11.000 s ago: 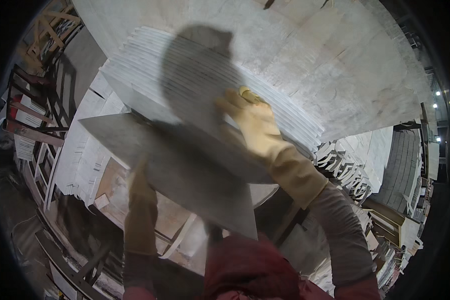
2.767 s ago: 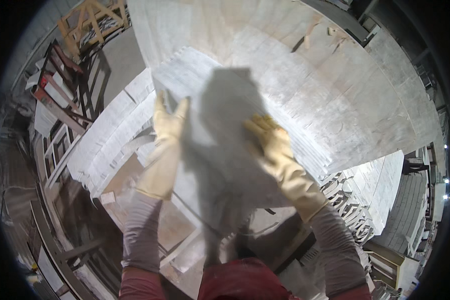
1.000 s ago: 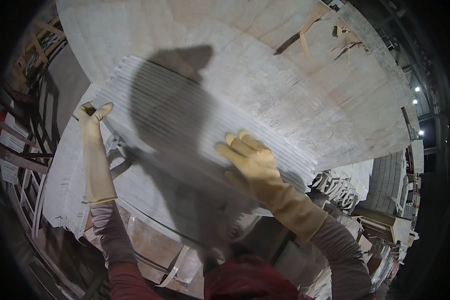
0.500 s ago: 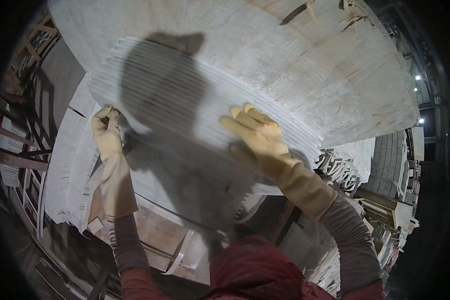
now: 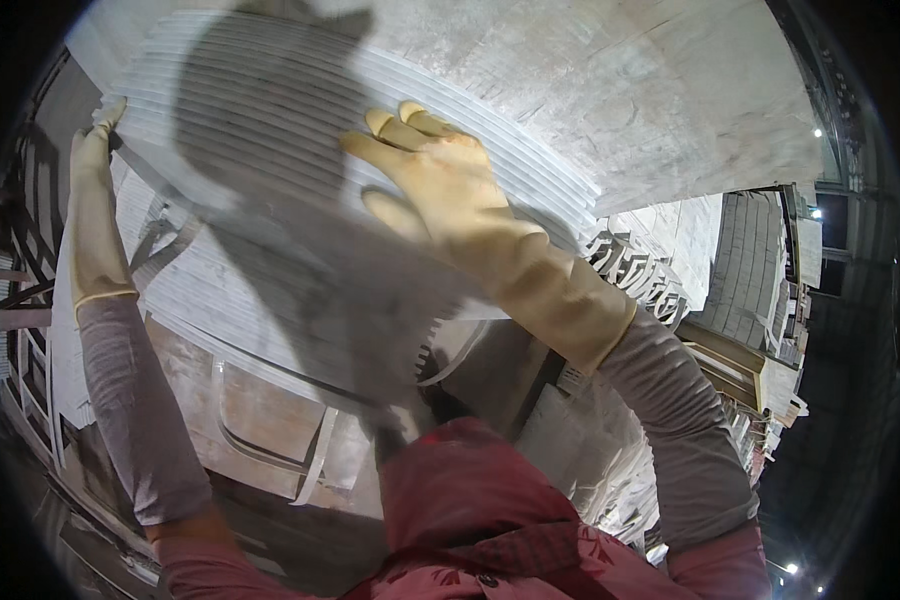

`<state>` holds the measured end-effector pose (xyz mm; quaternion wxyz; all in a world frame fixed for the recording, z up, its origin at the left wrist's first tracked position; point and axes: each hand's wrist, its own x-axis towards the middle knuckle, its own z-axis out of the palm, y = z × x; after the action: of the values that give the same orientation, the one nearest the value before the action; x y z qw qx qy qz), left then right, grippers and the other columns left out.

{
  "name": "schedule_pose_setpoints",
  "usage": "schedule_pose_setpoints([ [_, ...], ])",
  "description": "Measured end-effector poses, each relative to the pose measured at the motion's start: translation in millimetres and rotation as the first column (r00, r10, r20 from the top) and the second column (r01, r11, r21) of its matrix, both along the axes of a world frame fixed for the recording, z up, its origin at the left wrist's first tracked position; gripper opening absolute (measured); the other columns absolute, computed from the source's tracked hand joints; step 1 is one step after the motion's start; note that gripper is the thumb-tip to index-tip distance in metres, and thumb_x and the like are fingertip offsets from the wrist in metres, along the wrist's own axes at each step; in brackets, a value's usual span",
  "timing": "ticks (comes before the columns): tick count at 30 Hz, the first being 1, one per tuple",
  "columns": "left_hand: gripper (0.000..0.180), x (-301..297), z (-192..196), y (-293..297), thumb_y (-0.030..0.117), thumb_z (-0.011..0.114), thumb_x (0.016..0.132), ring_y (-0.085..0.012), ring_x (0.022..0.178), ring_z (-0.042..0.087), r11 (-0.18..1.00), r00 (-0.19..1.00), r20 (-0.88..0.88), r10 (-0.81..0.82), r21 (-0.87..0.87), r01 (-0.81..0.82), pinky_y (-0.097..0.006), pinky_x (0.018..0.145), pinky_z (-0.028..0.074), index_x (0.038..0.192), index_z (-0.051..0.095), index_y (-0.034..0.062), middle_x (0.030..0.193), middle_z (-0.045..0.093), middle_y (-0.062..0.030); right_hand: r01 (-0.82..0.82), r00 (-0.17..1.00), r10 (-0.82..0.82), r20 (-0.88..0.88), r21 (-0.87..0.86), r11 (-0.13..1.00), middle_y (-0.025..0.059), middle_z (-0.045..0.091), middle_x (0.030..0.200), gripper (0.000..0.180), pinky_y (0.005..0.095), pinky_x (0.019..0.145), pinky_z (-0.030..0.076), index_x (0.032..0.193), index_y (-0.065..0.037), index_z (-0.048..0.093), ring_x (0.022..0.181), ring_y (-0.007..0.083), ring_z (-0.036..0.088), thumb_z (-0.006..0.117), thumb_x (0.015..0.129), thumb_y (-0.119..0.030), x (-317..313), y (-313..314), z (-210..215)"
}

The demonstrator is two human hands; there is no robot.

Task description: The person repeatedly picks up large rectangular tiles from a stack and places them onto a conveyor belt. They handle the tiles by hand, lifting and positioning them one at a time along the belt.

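Observation:
Thin pale boards (image 5: 270,120) lie close together in long, narrow, ridged rows in front of me, crossed by a dark head-shaped shadow. Both my hands wear cream rubber gloves. At the left end of the rows, my left hand (image 5: 100,128) is closed on the corner of the nearest board, its thumb on top and its other fingers mostly hidden. My right hand (image 5: 435,180) rests over the rows right of the middle, fingers spread and palm down. Whether its palm presses on the boards I cannot tell.
A broad pale sheet (image 5: 650,100) spreads beyond the rows. To the right are jumbled thin offcuts (image 5: 635,270) and a stack of grey boards (image 5: 745,255). Nearer me, below the rows, are a toothed dark piece (image 5: 430,355) and a brown panel (image 5: 270,400). Slatted frames stand at the far left.
The view has shifted, so the boards now sit higher and further left in it. My left hand has reached out to the boards' left corner; my right hand stays over the rows.

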<state>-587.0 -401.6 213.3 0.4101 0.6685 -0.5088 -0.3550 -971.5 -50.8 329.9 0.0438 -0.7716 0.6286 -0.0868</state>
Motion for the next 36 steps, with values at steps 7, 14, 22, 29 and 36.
schedule_pose_setpoints([
  [7,0.071,-1.1,11.3,14.8,0.043,0.093,0.071,-0.0176,0.092,0.062,0.992,0.994,-0.073,-0.082,-0.104,0.074,-0.028,0.084,0.050,0.112,0.058,-0.0027,0.104,0.064,-0.0103,-0.050,0.995,0.065,0.070,-0.200,0.978,0.0135,0.060,0.135,0.052,0.0472,0.105,0.049,0.135,-0.011,0.062,0.124,0.0356,0.055,0.068,0.088,-0.030,-2.7,5.2,-6.3],
  [14,0.066,-0.9,11.9,9.3,0.036,0.091,0.073,-0.0195,0.096,0.062,0.985,1.000,-0.009,0.010,-0.170,-0.012,-0.030,0.092,0.048,0.113,0.058,-0.0042,0.106,0.066,-0.0116,-0.070,0.995,0.081,0.056,-0.178,0.982,0.0196,0.059,0.139,0.059,0.0482,0.105,0.050,0.138,-0.007,0.061,0.122,0.0387,0.058,0.066,0.085,-0.033,-4.5,0.8,-7.6],
  [22,0.040,9.7,7.7,34.2,0.023,0.087,0.079,-0.0150,0.089,0.058,0.972,0.976,-0.210,-0.063,-0.234,0.012,-0.027,0.085,0.045,0.100,0.060,0.0025,0.096,0.066,-0.0054,-0.029,0.999,0.025,0.044,0.092,0.995,0.0149,0.049,0.156,0.064,0.0435,0.119,0.039,0.147,-0.014,0.054,0.143,0.0353,0.044,0.066,0.095,-0.048,-7.8,2.2,-0.5],
  [29,0.036,5.8,12.2,37.7,0.022,0.089,0.077,-0.0130,0.090,0.056,0.974,0.951,-0.288,-0.112,-0.223,0.047,-0.026,0.085,0.043,0.093,0.061,0.0073,0.093,0.064,-0.0021,-0.037,0.999,0.038,-0.036,0.031,0.999,0.0133,0.053,0.151,0.066,0.0378,0.112,0.045,0.145,-0.013,0.057,0.133,0.0320,0.051,0.071,0.090,-0.047,-3.3,1.7,3.1],
  [36,0.040,13.8,3.7,29.1,0.024,0.090,0.077,-0.0148,0.093,0.056,0.972,0.971,-0.217,-0.103,-0.229,0.052,-0.029,0.090,0.043,0.096,0.060,0.0055,0.095,0.064,-0.0044,-0.092,0.994,0.096,0.042,-0.099,0.991,0.0200,0.058,0.140,0.065,0.0451,0.099,0.052,0.139,-0.006,0.059,0.121,0.0364,0.057,0.074,0.084,-0.036,-4.1,1.0,2.1],
])
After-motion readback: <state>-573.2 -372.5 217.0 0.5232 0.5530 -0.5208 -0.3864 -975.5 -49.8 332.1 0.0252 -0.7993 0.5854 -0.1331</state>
